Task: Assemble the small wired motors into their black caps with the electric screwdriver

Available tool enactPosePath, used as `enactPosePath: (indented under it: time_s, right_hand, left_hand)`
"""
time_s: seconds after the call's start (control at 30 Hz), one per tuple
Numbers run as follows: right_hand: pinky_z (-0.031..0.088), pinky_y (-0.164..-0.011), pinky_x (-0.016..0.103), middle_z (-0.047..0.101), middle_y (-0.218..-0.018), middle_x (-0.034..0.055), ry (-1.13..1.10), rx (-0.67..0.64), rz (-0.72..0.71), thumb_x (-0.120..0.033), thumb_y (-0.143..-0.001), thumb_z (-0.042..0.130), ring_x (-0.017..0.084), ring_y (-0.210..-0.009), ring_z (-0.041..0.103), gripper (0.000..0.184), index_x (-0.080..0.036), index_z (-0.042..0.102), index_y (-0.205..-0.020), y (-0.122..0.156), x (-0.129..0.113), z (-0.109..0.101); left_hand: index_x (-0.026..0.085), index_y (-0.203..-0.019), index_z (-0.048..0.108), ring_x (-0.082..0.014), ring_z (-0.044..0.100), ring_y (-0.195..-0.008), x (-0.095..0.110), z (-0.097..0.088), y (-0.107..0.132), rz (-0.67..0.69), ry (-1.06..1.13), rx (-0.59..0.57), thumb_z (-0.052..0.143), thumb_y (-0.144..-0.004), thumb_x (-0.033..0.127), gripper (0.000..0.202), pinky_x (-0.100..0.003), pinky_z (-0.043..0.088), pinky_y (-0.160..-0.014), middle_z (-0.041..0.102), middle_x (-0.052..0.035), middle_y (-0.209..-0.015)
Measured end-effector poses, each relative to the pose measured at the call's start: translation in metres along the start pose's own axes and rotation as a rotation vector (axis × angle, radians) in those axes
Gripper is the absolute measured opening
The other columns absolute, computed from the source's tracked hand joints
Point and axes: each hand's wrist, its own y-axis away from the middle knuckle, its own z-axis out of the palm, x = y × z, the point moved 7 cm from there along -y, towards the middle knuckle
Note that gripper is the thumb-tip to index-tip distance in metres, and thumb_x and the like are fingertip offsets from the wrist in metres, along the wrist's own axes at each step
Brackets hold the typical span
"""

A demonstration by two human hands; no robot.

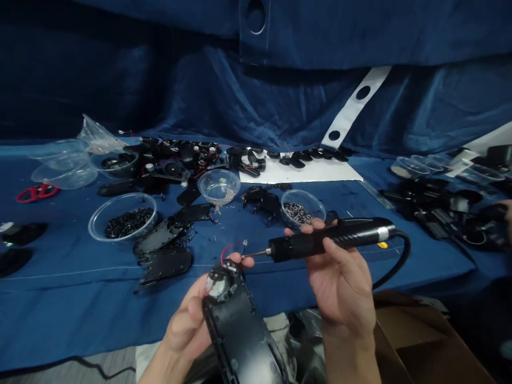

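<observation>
Apparently, with the screwdriver bit's tip (258, 253) as clock centre, the left hand (186, 322) at seven clasps a long black shell (246, 325) at six, while the right hand (342, 285) is wrapped around an electric screwdriver (326, 241) at three. A round part (218, 286) with a red wire (229, 247) sits in the shell's end, seemingly placed, yet the bare inside suggests covering remains; outward, loose shells (168, 265) lie at nine, one bowl (92, 225) at ten, another bowl (314, 203) at two

The screwdriver (304, 244) is right of the casing (248, 330), before a bowl (306, 196).
</observation>
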Motion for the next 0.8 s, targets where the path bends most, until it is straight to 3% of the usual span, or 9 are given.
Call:
enactPosePath:
  time_s: [0.27,0.4,0.47,0.57,0.67,0.8]
  right_hand:
    - [0.054,-0.107,0.063,0.066,-0.111,0.0011,0.068,-0.008,-0.024,-0.024,-0.088,0.07,0.019,-0.1,0.067,0.018,-0.028,0.07,-0.105,0.0,-0.003,-0.003]
    - [0.053,-0.11,0.062,0.069,-0.109,0.0014,0.038,0.093,-0.021,-0.025,-0.085,0.076,0.021,-0.105,0.071,0.017,-0.025,0.071,-0.101,-0.004,0.002,-0.016]
    - [0.052,-0.111,0.061,0.071,-0.109,0.0044,0.07,0.174,0.015,-0.03,-0.082,0.08,0.026,-0.112,0.072,0.024,-0.022,0.071,-0.103,-0.006,0.02,-0.026]
    - [0.053,-0.11,0.061,0.074,-0.105,0.0061,0.07,0.215,0.201,-0.037,-0.073,0.089,0.03,-0.117,0.072,0.038,-0.02,0.068,-0.1,-0.007,0.07,-0.035]
    - [0.056,-0.108,0.058,0.074,-0.1,0.0071,0.083,0.143,0.343,-0.05,-0.068,0.092,0.031,-0.119,0.071,0.046,-0.019,0.066,-0.09,-0.008,0.116,-0.031]
    - [0.06,-0.103,0.044,0.075,-0.109,0.0081,0.172,-0.02,0.434,-0.049,-0.07,0.091,0.024,-0.117,0.07,0.043,-0.018,0.07,-0.091,-0.015,0.128,-0.028]
  left_hand:
    - [0.028,-0.136,0.072,-0.0201,0.068,-0.101,0.0,-0.005,0.002,0.006,-0.064,0.031,0.093,-0.068,0.057,0.077,-0.028,0.057,-0.09,0.059,-0.0101,-0.153]
    - [0.029,-0.139,0.07,-0.0221,0.069,-0.104,0.004,-0.013,0.006,0.027,-0.084,0.034,0.091,-0.069,0.056,0.078,-0.029,0.057,-0.09,0.055,-0.0096,-0.156]
    - [0.03,-0.14,0.069,-0.0236,0.069,-0.107,0.009,-0.019,0.009,0.05,-0.11,0.045,0.089,-0.071,0.058,0.077,-0.03,0.057,-0.091,0.055,-0.0087,-0.157]
    - [0.029,-0.14,0.069,-0.0263,0.07,-0.11,0.017,-0.026,0.012,0.086,-0.154,0.096,0.088,-0.071,0.06,0.078,-0.032,0.057,-0.093,0.058,-0.0101,-0.154]
    - [0.027,-0.138,0.07,-0.0271,0.069,-0.11,0.023,-0.028,0.014,0.121,-0.192,0.143,0.09,-0.069,0.058,0.079,-0.033,0.056,-0.095,0.059,-0.0113,-0.153]
    - [0.024,-0.14,0.069,-0.0288,0.069,-0.111,0.029,-0.025,0.015,0.121,-0.247,0.142,0.093,-0.065,0.056,0.084,-0.034,0.056,-0.097,0.061,-0.0129,-0.15]
